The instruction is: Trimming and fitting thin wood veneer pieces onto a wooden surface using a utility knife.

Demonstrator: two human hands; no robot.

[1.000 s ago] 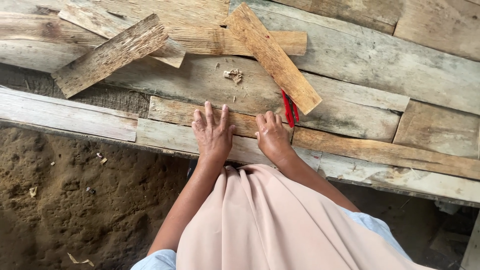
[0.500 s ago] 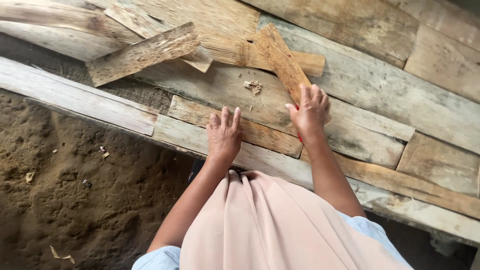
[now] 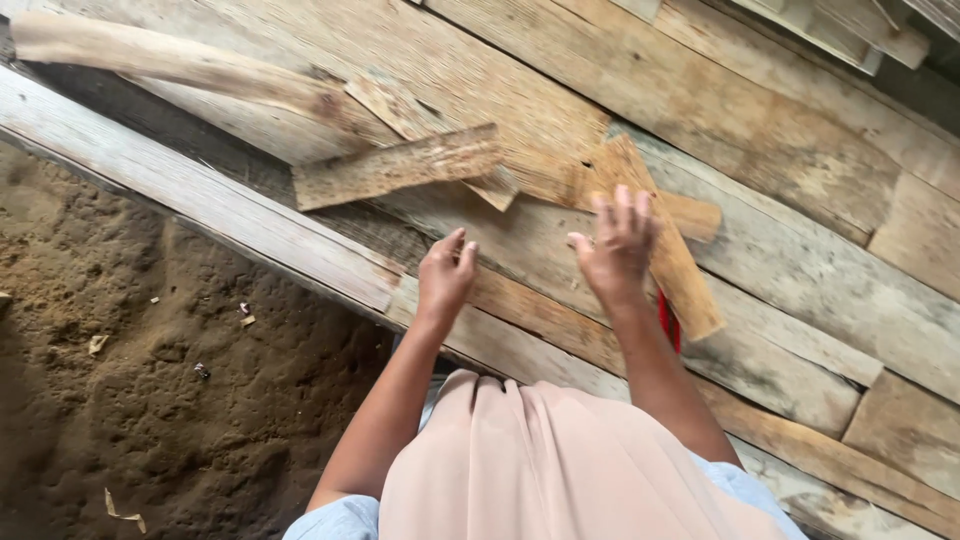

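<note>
Movement: both hands have lifted off the planks since the earlier frame.
Short brown wooden slat (image 3: 660, 235): lies diagonally on weathered grey planks (image 3: 800, 130), under right hand (image 3: 615, 248).
Right hand: fingers spread, empty.
Left hand (image 3: 445, 275): loosely curled, empty.
Red object (image 3: 668, 322): beside slat.

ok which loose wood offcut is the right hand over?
The orange-brown slat slanting down to the right, red object beside it; the right hand covers its upper part. The grey rough piece lies further left, untouched.
</note>
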